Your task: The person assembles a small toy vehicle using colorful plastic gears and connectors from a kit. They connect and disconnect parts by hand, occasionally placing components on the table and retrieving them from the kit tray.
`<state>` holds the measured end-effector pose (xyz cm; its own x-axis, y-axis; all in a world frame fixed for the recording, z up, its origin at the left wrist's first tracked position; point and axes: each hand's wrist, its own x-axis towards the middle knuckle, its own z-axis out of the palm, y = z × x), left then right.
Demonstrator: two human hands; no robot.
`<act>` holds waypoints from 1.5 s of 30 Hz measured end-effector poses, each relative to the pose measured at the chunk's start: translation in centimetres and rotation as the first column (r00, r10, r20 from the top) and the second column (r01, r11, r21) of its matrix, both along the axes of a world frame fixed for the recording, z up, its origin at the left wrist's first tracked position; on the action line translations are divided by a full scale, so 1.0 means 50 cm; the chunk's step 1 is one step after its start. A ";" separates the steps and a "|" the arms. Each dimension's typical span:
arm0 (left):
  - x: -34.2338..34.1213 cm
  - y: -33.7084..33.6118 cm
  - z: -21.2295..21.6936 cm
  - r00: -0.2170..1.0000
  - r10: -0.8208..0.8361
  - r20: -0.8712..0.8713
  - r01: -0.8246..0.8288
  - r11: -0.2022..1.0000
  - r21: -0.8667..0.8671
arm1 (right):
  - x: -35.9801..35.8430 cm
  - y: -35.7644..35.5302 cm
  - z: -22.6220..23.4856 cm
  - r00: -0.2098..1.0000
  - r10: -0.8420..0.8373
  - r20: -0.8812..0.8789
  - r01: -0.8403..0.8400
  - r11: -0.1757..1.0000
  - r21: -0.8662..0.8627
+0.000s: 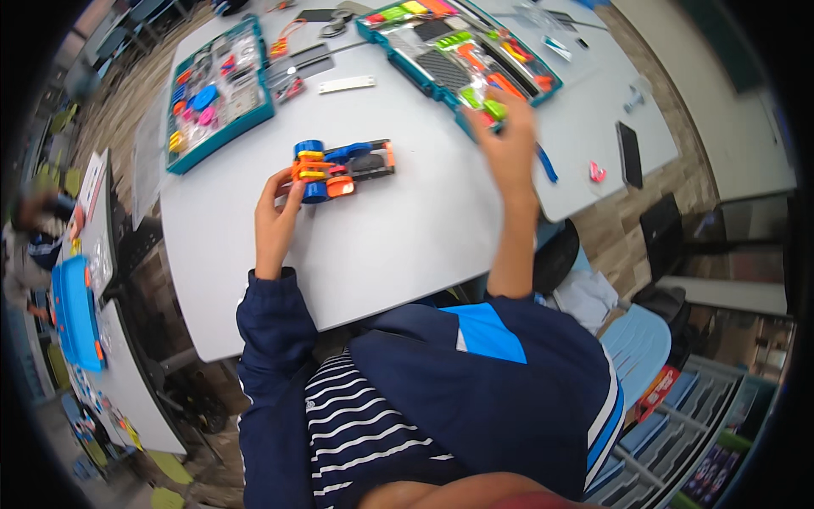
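A small toy vehicle (343,166) lies on the white table, built from orange, yellow, blue and black pieces with blue wheels at its left end. My left hand (275,222) grips that end between thumb and fingers. Farther right, my right hand (511,144) is raised at the near edge of a teal parts case (437,92), smeared by motion. Bright green pieces (485,107) show beside its fingertips; whether it holds one I cannot make out. The case holds colourful plastic pieces, black strips and bagged parts.
A second teal case (227,136) with assorted parts stands at the left. Between the cases lies a white strip (347,84). To the right are a blue curved piece (547,164), a pink scrap (598,172) and a black phone (629,154) near the table edge.
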<state>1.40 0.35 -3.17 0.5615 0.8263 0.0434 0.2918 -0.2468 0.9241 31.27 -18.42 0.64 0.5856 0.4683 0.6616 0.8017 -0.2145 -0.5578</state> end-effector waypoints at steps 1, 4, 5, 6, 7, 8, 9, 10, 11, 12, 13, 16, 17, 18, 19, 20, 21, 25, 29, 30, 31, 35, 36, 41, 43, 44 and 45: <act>-0.001 0.004 0.000 1.000 0.011 0.011 -0.011 1.000 0.006 | 0.018 -0.037 -0.011 0.980 -0.198 -0.034 0.193 0.976 -0.105; 0.002 0.017 0.000 1.000 -0.002 0.010 0.001 0.996 0.084 | 0.042 -0.128 -0.071 0.922 -0.379 0.078 0.378 0.843 -0.382; 0.003 0.022 0.000 0.999 -0.020 0.032 0.015 0.990 0.141 | 0.050 -0.144 -0.091 0.914 -0.405 0.032 0.370 0.796 -0.479; 0.004 0.029 0.000 1.000 -0.019 0.014 0.016 0.987 0.161 | 0.058 -0.155 -0.107 0.936 -0.352 0.003 0.319 0.847 -0.425; 0.002 0.031 0.000 1.000 -0.020 0.014 0.017 0.988 0.152 | 0.063 -0.163 -0.119 0.949 -0.311 -0.050 0.268 0.880 -0.391; 0.005 0.036 -0.001 1.000 -0.021 0.020 0.017 0.987 0.159 | 0.068 -0.168 -0.127 0.944 -0.324 -0.069 0.272 0.878 -0.394; 0.006 0.041 -0.001 0.999 -0.027 0.038 0.020 0.982 0.187 | 0.074 -0.170 -0.128 0.950 -0.306 -0.053 0.267 0.891 -0.366; 0.007 0.042 -0.002 0.999 -0.026 0.045 0.018 0.984 0.176 | 0.079 -0.174 -0.121 0.936 -0.344 -0.071 0.292 0.874 -0.387; 0.005 0.043 -0.002 0.999 -0.036 0.031 0.028 0.977 0.210 | 0.083 -0.176 -0.108 0.928 -0.367 -0.069 0.314 0.866 -0.388; 0.003 0.045 -0.002 0.999 -0.035 0.011 0.032 0.983 0.183 | 0.084 -0.171 -0.094 0.911 -0.407 -0.076 0.344 0.847 -0.405; 0.003 0.045 -0.001 0.999 -0.036 -0.010 0.038 0.985 0.171 | 0.084 -0.162 -0.076 0.909 -0.410 -0.068 0.365 0.866 -0.341; 0.003 0.044 0.001 0.999 -0.039 0.010 0.036 0.985 0.166 | 0.076 -0.122 0.004 0.909 -0.389 -0.150 0.365 0.916 -0.165; 0.004 0.044 0.002 0.996 -0.062 0.057 0.051 0.983 0.177 | 0.069 -0.091 0.026 0.954 -0.258 -0.154 0.241 0.963 -0.122; 0.006 0.043 0.003 0.993 -0.077 0.088 0.061 0.982 0.179 | 0.061 -0.053 0.046 0.974 -0.142 -0.175 0.129 0.988 -0.083; 0.008 0.043 0.004 0.991 -0.090 0.103 0.073 0.983 0.166 | 0.051 -0.015 0.062 0.975 -0.005 -0.223 0.000 1.000 -0.022; 0.006 0.042 0.007 0.987 -0.133 0.092 0.111 0.970 0.216 | 0.043 0.018 0.075 0.995 0.062 -0.075 -0.070 0.991 -0.111; 0.003 0.042 0.008 0.986 -0.150 0.073 0.127 0.959 0.254 | 0.039 0.055 0.085 0.980 0.191 0.054 -0.179 0.970 -0.166; -0.008 0.037 0.014 0.965 -0.255 0.063 0.220 0.916 0.334 | 0.042 0.237 0.072 0.889 0.445 -0.106 -0.457 0.862 -0.217; -0.010 0.027 0.017 0.938 -0.344 0.040 0.298 0.862 0.409 | 0.062 0.432 0.011 0.903 0.428 -0.020 -0.417 0.866 -0.278; -0.010 0.026 0.018 0.934 -0.356 0.029 0.314 0.857 0.409 | 0.063 0.472 -0.006 0.904 0.427 0.014 -0.402 0.861 -0.310; -0.008 0.023 0.017 0.929 -0.370 0.024 0.326 0.847 0.421 | 0.064 0.505 -0.025 0.909 0.416 0.039 -0.378 0.859 -0.346; -0.007 0.016 0.018 0.911 -0.413 -0.022 0.377 0.807 0.455 | 0.050 0.575 -0.084 0.919 0.379 0.106 -0.305 0.855 -0.419; -0.006 0.014 0.017 0.907 -0.419 -0.030 0.387 0.806 0.447 | 0.049 0.583 -0.090 0.921 0.369 0.123 -0.283 0.853 -0.439; -0.001 0.009 0.013 0.903 -0.428 -0.031 0.399 0.812 0.426 | 0.048 0.597 -0.100 0.911 0.382 0.156 -0.284 0.856 -0.432; -0.001 0.009 0.012 0.905 -0.425 -0.010 0.386 0.811 0.439 | 0.044 0.598 -0.098 0.891 0.404 0.208 -0.300 0.867 -0.398; -0.002 0.010 0.012 0.906 -0.423 -0.013 0.387 0.815 0.431 | 0.041 0.598 -0.095 0.885 0.416 0.209 -0.321 0.871 -0.372; -0.003 0.012 0.012 0.907 -0.422 -0.002 0.379 0.812 0.444 | 0.038 0.596 -0.092 0.886 0.418 0.199 -0.331 0.873 -0.358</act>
